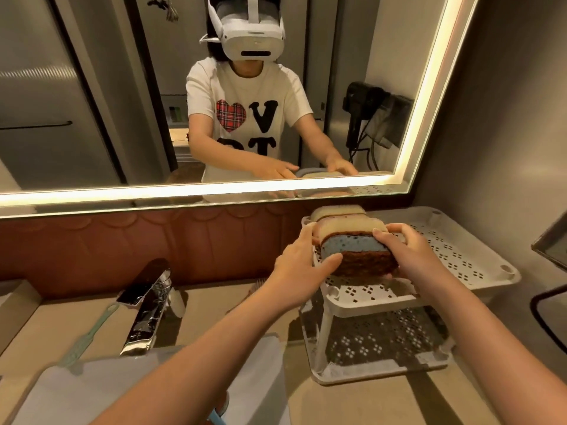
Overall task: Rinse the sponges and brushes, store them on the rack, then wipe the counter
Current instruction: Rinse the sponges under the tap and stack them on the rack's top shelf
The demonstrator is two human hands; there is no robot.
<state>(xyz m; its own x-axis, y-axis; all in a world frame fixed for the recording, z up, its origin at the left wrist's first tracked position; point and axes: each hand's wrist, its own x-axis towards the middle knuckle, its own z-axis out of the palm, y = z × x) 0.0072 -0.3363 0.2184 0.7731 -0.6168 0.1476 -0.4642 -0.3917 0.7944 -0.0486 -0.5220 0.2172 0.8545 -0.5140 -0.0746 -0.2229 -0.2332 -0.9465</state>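
A blue sponge with a dark brown scrub side [352,250] stands on edge on the top shelf of a white perforated two-tier rack [460,256]. Behind it stand a pale yellow sponge [346,226] and another yellow one [337,211]. My left hand [302,259] presses the blue sponge's left end and my right hand [411,250] grips its right end. A mint-green brush handle [89,335] lies on the counter at the left, beside the tap. A blue handle tip [216,417] shows at the bottom edge under my left arm.
A chrome tap [147,311] reaches over the sink basin [61,394] at the lower left. The beige counter [214,305] runs under a lit mirror [92,118]. A dark-framed object [549,246] stands at the right edge. The rack's lower shelf [383,348] holds nothing.
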